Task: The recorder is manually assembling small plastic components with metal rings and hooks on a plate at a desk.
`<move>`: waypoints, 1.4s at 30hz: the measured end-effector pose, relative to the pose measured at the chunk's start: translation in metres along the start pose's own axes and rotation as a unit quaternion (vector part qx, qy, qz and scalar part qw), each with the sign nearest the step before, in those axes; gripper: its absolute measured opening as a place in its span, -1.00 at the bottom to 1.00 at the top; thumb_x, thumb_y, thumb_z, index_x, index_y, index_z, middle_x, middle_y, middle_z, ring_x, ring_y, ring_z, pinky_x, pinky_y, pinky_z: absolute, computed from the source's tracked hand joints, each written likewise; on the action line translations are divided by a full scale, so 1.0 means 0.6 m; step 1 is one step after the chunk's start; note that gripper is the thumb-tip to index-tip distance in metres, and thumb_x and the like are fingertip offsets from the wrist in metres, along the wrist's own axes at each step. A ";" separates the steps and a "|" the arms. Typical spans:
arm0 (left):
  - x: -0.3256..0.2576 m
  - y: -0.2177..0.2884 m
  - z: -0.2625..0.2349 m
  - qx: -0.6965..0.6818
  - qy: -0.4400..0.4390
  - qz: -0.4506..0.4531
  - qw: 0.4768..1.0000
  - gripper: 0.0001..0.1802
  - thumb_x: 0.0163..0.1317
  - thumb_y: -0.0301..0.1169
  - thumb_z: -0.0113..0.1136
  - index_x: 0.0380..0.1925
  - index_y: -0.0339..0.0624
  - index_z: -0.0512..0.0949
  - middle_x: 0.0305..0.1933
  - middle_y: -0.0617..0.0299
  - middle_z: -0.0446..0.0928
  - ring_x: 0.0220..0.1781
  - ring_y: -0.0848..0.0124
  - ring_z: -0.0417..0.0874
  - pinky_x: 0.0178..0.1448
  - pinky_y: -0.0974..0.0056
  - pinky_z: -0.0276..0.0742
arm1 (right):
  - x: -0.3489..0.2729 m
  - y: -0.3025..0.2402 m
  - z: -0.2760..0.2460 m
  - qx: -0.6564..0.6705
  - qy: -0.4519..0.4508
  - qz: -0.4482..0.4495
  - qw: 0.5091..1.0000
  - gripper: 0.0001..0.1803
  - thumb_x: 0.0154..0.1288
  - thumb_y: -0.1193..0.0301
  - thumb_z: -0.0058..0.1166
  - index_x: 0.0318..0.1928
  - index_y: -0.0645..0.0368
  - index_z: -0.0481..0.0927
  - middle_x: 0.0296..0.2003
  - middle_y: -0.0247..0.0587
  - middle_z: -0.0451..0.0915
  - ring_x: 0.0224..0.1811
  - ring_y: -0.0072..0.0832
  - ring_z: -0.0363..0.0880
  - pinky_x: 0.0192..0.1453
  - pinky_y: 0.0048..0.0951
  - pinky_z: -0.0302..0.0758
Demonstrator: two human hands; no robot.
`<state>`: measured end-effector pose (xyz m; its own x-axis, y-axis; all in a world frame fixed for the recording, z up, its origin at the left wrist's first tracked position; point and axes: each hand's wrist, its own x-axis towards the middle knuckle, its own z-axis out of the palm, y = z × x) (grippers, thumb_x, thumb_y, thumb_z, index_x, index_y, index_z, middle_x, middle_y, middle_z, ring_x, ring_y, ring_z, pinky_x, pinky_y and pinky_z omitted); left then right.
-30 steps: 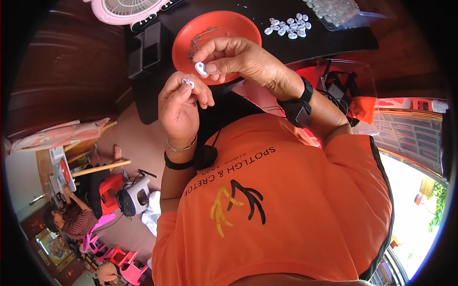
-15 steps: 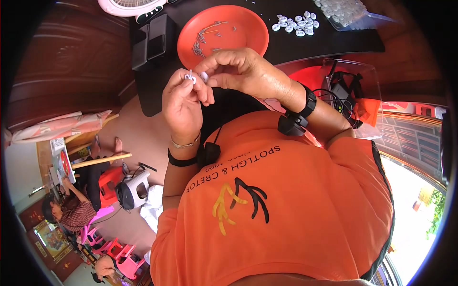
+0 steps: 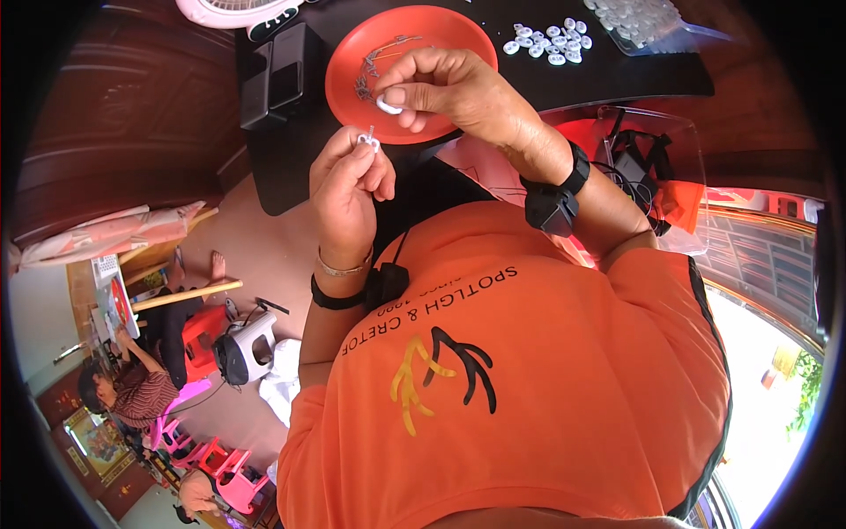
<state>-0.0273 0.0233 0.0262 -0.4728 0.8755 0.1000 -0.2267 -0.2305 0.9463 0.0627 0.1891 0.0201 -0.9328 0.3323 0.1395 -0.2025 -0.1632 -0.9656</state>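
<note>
Pinched between the thumb and forefinger of my left hand [image 3: 345, 189] is a small white plastic clip [image 3: 367, 141], a thin grey screw standing up out of it. My right hand [image 3: 454, 93], a little above and to the right, grips a white oval plastic piece [image 3: 389, 106] between thumb and fingertips. That hand hovers over the near part of an orange-red round tray [image 3: 458, 35]. Loose grey screws [image 3: 363, 86] and a thin yellowish stick lie in the tray. The two white pieces are apart.
Several white oval pieces [image 3: 555, 42] lie on the dark table [image 3: 652, 81], beside a bag of translucent parts [image 3: 630, 19]. Dark boxes [image 3: 284, 75] stand left of the tray. A clear bin [image 3: 652, 167] with cables is at right. Another person [image 3: 141, 392] sits far left.
My right hand has moved up and away from my left, over the tray, with the white oval piece. My left hand has shifted slightly right, still holding the clip.
</note>
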 end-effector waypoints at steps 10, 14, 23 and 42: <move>0.000 -0.003 0.006 0.099 0.092 -0.029 0.990 -0.73 0.23 -0.42 -0.01 -0.65 -0.18 0.30 -0.69 0.39 0.18 -0.67 0.60 0.20 -0.58 0.46 0.11 | -0.007 -0.012 0.006 0.007 -0.024 0.055 0.998 -0.81 0.28 0.39 0.19 -0.15 0.21 0.63 -0.33 -0.35 0.64 -0.34 -0.71 0.60 -0.25 -0.67 0.57; -0.002 -0.002 0.008 0.096 0.098 -0.038 0.990 -0.74 0.22 -0.42 -0.01 -0.65 -0.18 0.31 -0.69 0.40 0.18 -0.67 0.61 0.19 -0.58 0.47 0.12 | -0.006 -0.008 0.005 0.006 -0.030 0.048 0.998 -0.81 0.28 0.38 0.19 -0.17 0.21 0.64 -0.35 -0.37 0.63 -0.35 -0.71 0.59 -0.26 -0.70 0.55; 0.000 -0.002 0.004 0.111 0.084 -0.051 0.989 -0.77 0.24 -0.41 -0.01 -0.60 -0.21 0.36 -0.68 0.39 0.20 -0.67 0.61 0.20 -0.57 0.48 0.12 | -0.010 -0.011 0.016 -0.020 -0.020 0.013 1.000 -0.88 0.30 0.51 0.14 -0.19 0.27 0.62 -0.42 -0.39 0.58 -0.38 -0.72 0.51 -0.30 -0.69 0.47; -0.004 -0.015 0.013 0.028 0.120 -0.051 0.991 -0.67 0.31 -0.22 -0.02 -0.50 -0.26 0.47 -0.69 0.37 0.25 -0.69 0.58 0.25 -0.59 0.48 0.16 | -0.033 0.019 0.029 0.014 -0.050 -0.031 0.998 -0.86 0.29 0.60 0.08 -0.14 0.28 0.57 -0.30 -0.27 0.63 -0.24 -0.54 0.63 -0.10 -0.49 0.59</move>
<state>-0.0175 0.0262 0.0197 -0.6408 0.7648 -0.0666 -0.2393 -0.1166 0.9639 0.0734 0.1644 0.0102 -0.9428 0.2486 0.2219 -0.2684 -0.1720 -0.9478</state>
